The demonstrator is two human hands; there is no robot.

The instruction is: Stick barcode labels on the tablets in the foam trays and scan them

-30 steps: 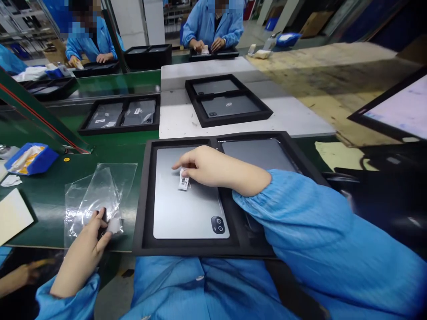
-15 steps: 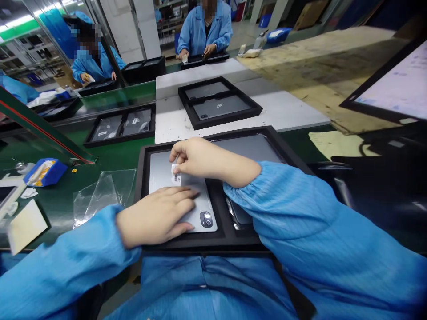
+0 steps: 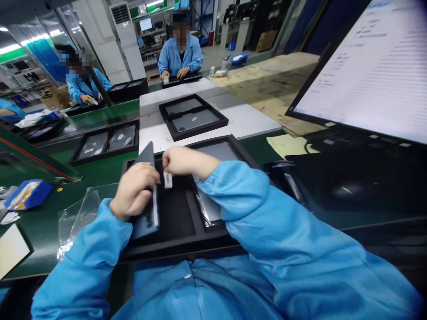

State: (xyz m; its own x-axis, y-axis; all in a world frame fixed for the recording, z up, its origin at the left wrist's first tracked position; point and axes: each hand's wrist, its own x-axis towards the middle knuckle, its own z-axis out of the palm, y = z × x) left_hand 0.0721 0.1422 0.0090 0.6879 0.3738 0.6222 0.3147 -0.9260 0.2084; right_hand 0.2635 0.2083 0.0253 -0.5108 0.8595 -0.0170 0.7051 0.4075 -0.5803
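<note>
My left hand [image 3: 135, 191] is closed around a grey tablet [image 3: 146, 224], which stands tilted on its long side, its camera end towards me. Beneath it is the left compartment of a black foam tray [image 3: 176, 242]. Pinched in the fingers of my right hand [image 3: 187, 161] is a small white label [image 3: 167, 180] with dark print, hanging over that compartment. A second tablet [image 3: 211, 210] in clear film lies in the right compartment, partly covered by my right forearm.
Clear plastic film [image 3: 78, 218] and a blue bin [image 3: 29, 194] are at left. Further trays of tablets [image 3: 196, 118] [image 3: 110, 141] sit beyond. At right are a monitor [image 3: 363, 75], a handheld scanner [image 3: 287, 178] and yellow paper [image 3: 290, 146]. Co-workers in blue [image 3: 180, 55] sit across.
My left hand has lifted the tablet from lying flat in its compartment to a tilted stance at the left. My right hand now holds the white label away from the tablet's back. The view has shifted right.
</note>
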